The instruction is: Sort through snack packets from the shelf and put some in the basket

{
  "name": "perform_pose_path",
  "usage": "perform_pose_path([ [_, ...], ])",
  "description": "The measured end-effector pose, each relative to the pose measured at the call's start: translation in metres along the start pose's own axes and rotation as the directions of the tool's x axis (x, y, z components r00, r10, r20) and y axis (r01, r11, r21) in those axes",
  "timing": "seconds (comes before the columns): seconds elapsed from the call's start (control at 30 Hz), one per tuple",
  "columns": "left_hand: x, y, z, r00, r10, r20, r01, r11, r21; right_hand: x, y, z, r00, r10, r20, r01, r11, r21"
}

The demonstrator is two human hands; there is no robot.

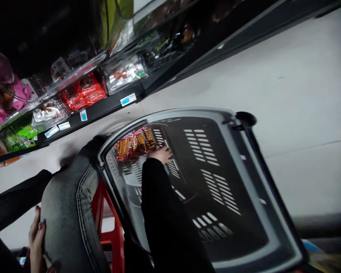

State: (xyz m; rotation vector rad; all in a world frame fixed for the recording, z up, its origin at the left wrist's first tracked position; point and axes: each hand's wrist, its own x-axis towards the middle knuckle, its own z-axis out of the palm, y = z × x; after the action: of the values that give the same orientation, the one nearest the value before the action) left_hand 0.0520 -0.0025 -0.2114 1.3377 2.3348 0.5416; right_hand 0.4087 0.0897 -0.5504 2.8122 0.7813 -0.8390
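My right hand [161, 154], in a black sleeve, reaches down into a dark grey shopping basket [227, 167] with a light grey rim. Its fingers are spread beside a row of snack packets [135, 144] in red and amber wrapping, lying at the basket's far left end. Whether the hand touches the packets I cannot tell. At the lower left, my left hand [36, 239], with dark red nails, lies against the side of my knee in grey jeans [65, 212]. Its fingers are extended; the lower part of this hand is cut off by the frame.
A black shelf [96, 110] with price tags runs across the upper left, holding red packets [85, 93], silver packets [126, 76] and green packets [22, 132]. A red plastic stool [113, 231] stands between my leg and the basket. Pale floor [309, 94] extends to the right.
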Motion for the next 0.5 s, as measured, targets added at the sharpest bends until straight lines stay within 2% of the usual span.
perform_pose_path([
  [0.07, 0.000, 0.006, 0.001, 0.999, 0.049, 0.006, -0.049, 0.998, -0.028, -0.014, -0.013, 0.005, 0.989, -0.115, 0.093, 0.113, 0.993, 0.032],
  [0.17, -0.004, 0.023, 0.003, 0.969, 0.247, 0.023, -0.246, 0.968, -0.048, -0.048, -0.038, 0.027, 0.927, -0.313, 0.205, 0.302, 0.950, 0.081],
  [0.23, -0.008, 0.035, 0.003, 0.940, 0.339, 0.029, -0.336, 0.939, -0.065, -0.067, -0.055, 0.044, 0.909, -0.350, 0.225, 0.340, 0.937, 0.079],
  [0.3, -0.010, 0.043, 0.003, 0.924, 0.379, 0.052, -0.375, 0.924, -0.076, -0.075, -0.066, 0.057, 0.908, -0.343, 0.241, 0.338, 0.939, 0.062],
  [0.4, -0.010, 0.045, 0.002, 0.905, 0.418, 0.075, -0.412, 0.907, -0.090, -0.075, -0.067, 0.064, 0.888, -0.366, 0.278, 0.369, 0.928, 0.042],
  [0.5, -0.008, 0.040, 0.001, 0.897, 0.437, 0.064, -0.428, 0.896, -0.119, -0.074, -0.053, 0.061, 0.827, -0.463, 0.320, 0.474, 0.879, 0.046],
])
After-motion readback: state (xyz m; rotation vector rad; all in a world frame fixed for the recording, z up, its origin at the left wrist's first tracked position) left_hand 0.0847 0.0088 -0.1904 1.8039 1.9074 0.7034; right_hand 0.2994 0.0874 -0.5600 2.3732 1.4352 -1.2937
